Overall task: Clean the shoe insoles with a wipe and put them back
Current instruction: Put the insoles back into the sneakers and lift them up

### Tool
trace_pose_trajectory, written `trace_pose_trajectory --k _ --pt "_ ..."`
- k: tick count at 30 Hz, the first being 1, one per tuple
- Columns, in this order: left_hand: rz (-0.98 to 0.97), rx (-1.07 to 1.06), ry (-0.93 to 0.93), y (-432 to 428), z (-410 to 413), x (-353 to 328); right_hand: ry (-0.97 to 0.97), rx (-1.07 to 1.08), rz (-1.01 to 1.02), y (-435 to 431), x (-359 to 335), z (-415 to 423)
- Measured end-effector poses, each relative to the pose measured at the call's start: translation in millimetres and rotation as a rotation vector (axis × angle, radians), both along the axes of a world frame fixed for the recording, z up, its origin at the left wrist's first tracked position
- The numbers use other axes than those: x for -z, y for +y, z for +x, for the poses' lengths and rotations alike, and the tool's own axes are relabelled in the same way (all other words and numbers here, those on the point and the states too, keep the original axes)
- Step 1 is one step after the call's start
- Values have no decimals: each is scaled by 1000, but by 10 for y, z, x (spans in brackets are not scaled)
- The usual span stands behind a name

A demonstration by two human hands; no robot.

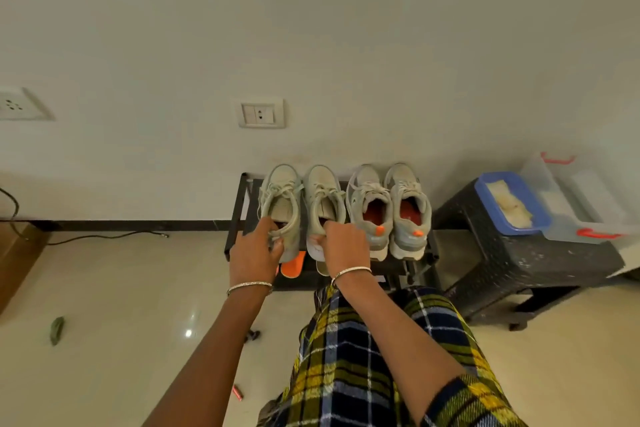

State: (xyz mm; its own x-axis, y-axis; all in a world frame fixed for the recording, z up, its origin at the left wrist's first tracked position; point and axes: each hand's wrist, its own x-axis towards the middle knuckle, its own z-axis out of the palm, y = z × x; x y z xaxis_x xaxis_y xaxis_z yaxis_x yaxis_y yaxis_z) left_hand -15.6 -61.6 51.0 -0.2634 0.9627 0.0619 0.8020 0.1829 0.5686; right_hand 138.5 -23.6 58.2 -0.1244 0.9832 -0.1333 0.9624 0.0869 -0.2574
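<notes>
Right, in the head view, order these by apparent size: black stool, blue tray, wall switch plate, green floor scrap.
1. black stool
2. blue tray
3. wall switch plate
4. green floor scrap
The plate is farther off, so its place is unsure.

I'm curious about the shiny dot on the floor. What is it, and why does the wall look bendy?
Head view: the dot is light glaring off the glossy floor; the wide-angle lens curves the edges, so the left wall socket looks tilted.

A plain white wall (346, 45) with a switch plate (261, 113) meets glossy cream floor tiles (121, 288); a dark plastic stool (519, 253) stands right.
</notes>
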Motion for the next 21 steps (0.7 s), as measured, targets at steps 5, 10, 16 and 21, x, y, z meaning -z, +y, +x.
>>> trace_pose_trajectory --k 5,10,16,21 --pt "-96 -49 -19 374 25 407 -59 -50 -38 320 330 -37" --pt "-136 -36 -15 661 90 707 -13 -13 -49 593 567 -46" --pt "-163 -38 -29 875 213 926 -13 -21 -43 805 743 -10" --pt "-182 -60 -43 924 234 1048 -36 -67 -61 844 863 -29"
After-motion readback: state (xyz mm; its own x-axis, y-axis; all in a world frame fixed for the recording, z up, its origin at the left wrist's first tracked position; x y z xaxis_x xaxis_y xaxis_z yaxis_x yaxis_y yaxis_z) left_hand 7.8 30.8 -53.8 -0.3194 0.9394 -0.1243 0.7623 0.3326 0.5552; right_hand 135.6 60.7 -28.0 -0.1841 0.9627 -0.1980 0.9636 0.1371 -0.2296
